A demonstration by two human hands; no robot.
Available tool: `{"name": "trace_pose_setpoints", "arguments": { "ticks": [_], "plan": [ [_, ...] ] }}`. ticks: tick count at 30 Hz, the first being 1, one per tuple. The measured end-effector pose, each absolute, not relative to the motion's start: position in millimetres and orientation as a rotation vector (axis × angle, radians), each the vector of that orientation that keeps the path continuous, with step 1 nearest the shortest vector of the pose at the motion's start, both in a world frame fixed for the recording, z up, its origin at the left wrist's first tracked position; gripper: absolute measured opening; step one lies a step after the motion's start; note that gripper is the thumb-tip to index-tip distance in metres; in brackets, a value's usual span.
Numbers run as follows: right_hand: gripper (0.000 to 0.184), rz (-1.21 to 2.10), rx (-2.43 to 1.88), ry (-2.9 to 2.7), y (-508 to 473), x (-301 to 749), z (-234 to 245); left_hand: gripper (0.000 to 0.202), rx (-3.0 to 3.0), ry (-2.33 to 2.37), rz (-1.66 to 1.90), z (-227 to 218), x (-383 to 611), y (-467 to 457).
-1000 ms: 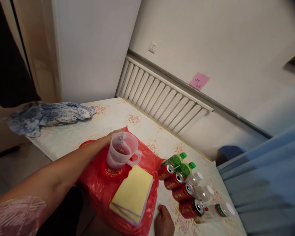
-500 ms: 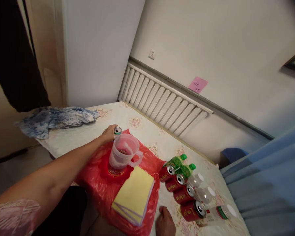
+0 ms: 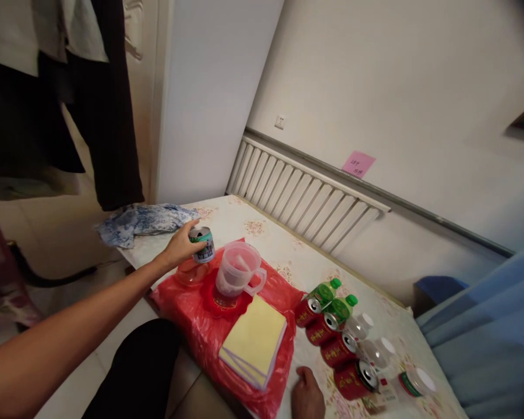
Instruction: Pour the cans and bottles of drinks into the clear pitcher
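Note:
My left hand is closed around a small green and white can and holds it just above the far left corner of a red plastic bag on the table. Right of the can stands a clear plastic measuring jug with a handle, on a red round base. A yellow pad lies on the bag nearer me. My right hand rests on the table's near edge beside a row of red cans; its fingers are curled, with nothing visible in them.
Green-capped bottles and clear bottles lie behind the red cans. A blue patterned cloth is at the table's far left corner. A white radiator runs along the wall. Dark clothes hang at left; blue fabric at right.
My left hand has lifted the green can out from behind the jug and moved it left. The view has swung up and to the left.

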State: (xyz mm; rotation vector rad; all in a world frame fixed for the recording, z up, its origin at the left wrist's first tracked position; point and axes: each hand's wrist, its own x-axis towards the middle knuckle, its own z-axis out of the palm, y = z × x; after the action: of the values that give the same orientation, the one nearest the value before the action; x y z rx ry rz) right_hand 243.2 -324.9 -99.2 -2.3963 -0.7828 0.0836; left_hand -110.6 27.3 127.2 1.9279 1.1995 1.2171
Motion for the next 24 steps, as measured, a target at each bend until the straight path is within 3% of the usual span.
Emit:
{"name": "trace_pose_setpoints", "arguments": {
  "ticks": [8,12,14,19,24],
  "plan": [
    [0.025,0.079,-1.927,-0.544,-323,219,-51,0.074,1.81,0.882,1.177,122,-98,-89],
    [0.025,0.338,-1.616,-0.659,-309,169,-11,0.071,1.849,0.79,1.078,113,-82,-132],
    [0.032,0.421,-1.521,-0.767,-302,140,10,0.074,1.871,0.753,1.033,109,-73,-151],
    [0.074,0.598,-1.416,-1.018,-294,92,44,0.079,1.881,0.671,0.938,99,-54,-186],
    [0.079,0.653,-1.396,-1.019,-295,78,45,0.084,1.875,0.64,0.835,92,-47,-201]
  ]
}}
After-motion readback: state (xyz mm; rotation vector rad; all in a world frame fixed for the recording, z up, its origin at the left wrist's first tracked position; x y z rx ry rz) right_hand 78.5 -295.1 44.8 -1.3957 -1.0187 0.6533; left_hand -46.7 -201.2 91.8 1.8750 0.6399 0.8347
